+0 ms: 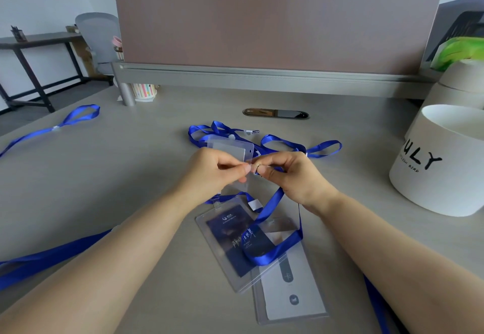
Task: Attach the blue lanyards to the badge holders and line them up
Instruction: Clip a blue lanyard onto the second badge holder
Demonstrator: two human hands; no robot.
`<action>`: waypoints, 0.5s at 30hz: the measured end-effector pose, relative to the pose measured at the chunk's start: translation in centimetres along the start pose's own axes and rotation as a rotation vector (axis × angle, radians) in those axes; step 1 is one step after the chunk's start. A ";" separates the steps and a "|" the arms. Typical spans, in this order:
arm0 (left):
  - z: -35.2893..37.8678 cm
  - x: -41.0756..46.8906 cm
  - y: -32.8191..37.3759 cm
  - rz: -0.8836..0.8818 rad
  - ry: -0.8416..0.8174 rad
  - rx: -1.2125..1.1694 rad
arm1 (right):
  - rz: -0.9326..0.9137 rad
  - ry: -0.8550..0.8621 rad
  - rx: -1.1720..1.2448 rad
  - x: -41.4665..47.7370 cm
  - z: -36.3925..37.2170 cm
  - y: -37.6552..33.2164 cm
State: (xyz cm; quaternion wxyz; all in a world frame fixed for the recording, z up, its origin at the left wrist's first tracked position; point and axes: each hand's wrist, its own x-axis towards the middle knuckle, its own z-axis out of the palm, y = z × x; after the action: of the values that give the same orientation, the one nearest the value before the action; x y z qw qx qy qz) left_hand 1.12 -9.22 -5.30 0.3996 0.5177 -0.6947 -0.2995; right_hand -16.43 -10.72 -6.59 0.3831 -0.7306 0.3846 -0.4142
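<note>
At the centre of the frame the person holds an empty clear badge holder [230,147], a soft, see-through plastic sleeve with rounded corners and a punched slot along its top edge. It is lifted off the desk [131,176], which is a matte, pale grey surface. The left hand [217,168] pinches the holder's right edge between thumb and forefinger, the other fingers curled in. The right hand [293,176] meets it fingertip to fingertip and pinches the small clip end of a blue lanyard [272,249]. The clip is too small to make out.

The flat woven ribbon drops from the right hand toward the lower centre. There it loops across a rigid clear holder with a dark blue card [230,244]. That holder overlaps a second holder with a white card [290,291], which lies closer to the bottom edge.

Just beyond the hands, a tangle of loose blue lanyards [324,147] lies on the desk. One more lanyard [78,114] stretches across the upper left, and another ribbon [52,255] crosses the lower left under the left forearm.

At the right edge stands a white cylindrical box [445,171] of smooth card with black lettering. A dusty-pink fabric partition [275,27] with rounded corners spans the back, and an oval cable grommet [275,113] is set into the desk in front of it.
</note>
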 end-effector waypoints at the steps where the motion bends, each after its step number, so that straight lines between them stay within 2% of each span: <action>1: -0.1 0.0 0.0 -0.033 -0.003 -0.038 | -0.012 -0.001 -0.017 0.0 0.0 0.0; 4: -0.1 0.0 0.2 -0.064 -0.006 -0.075 | -0.050 0.004 -0.039 -0.1 0.1 0.0; 9: 0.3 -0.2 0.2 0.005 0.031 0.013 | -0.071 0.000 -0.034 0.0 0.3 0.0; 15: 0.6 -0.3 0.1 0.004 0.031 -0.015 | -0.050 0.030 -0.049 0.0 0.3 0.0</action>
State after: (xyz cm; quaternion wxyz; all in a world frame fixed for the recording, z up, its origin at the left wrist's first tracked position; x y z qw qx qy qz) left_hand 0.56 -8.93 -5.63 0.4148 0.5178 -0.6873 -0.2958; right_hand -16.19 -10.63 -6.64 0.3488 -0.7428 0.3820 -0.4249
